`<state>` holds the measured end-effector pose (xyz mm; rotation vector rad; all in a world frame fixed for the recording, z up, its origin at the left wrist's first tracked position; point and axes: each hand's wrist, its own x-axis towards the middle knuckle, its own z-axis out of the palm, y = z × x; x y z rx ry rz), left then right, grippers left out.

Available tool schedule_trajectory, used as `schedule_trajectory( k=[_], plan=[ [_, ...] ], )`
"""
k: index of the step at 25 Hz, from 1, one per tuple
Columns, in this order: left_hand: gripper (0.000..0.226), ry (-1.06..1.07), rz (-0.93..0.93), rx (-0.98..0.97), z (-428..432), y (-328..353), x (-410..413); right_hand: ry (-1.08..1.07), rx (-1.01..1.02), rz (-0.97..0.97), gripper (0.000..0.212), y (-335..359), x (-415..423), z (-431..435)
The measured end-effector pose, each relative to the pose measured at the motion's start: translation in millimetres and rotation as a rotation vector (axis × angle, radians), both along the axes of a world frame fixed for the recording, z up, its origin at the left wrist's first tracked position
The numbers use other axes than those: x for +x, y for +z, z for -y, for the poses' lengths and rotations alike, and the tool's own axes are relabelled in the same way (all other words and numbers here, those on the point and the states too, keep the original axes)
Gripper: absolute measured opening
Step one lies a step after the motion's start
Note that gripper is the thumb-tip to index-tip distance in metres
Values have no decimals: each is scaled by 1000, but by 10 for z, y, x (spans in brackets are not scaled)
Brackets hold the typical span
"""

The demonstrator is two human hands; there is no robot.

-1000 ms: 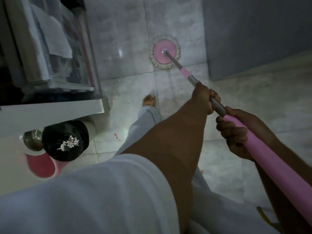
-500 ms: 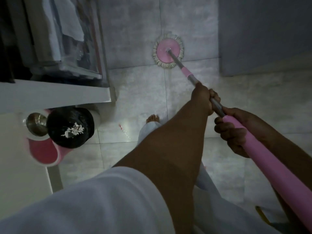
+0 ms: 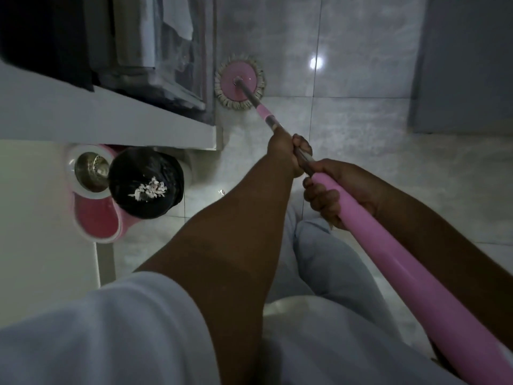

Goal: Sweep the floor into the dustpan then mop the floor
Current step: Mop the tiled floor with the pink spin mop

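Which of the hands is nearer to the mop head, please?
Left. The left hand grips the metal shaft on the side toward the mop head; the right hand grips the pink handle just behind the left, farther from the head.

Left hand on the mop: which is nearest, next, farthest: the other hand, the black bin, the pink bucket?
1. Right hand, just behind it on the handle.
2. Black bin, to its left.
3. Pink bucket, left beyond the bin.
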<state>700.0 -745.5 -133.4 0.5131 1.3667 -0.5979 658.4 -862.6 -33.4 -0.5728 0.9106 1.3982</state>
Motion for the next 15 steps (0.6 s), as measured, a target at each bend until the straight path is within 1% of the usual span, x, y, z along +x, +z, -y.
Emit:
schedule_trajectory(
  k=[2,4,8,12,15],
  plan=[
    [54,10,0,16,-52,-44,-24,-4,10,-2,38,-45,-12,-44],
    [55,34,-3,33,13,-55,-53,-21,12,-4,37,-63,-22,12],
    [61,55,4,40,446,-83,-187,-64,-5,39,33,-131,-215,483],
    [57,-27,27,-31,1342,-14,-687,-231,85,-11,27,-108,-856,1353],
    [53,-101,2,-83,2071,52,-1104,-383,163,-96,28,-36,-1435,2040]
  ],
)
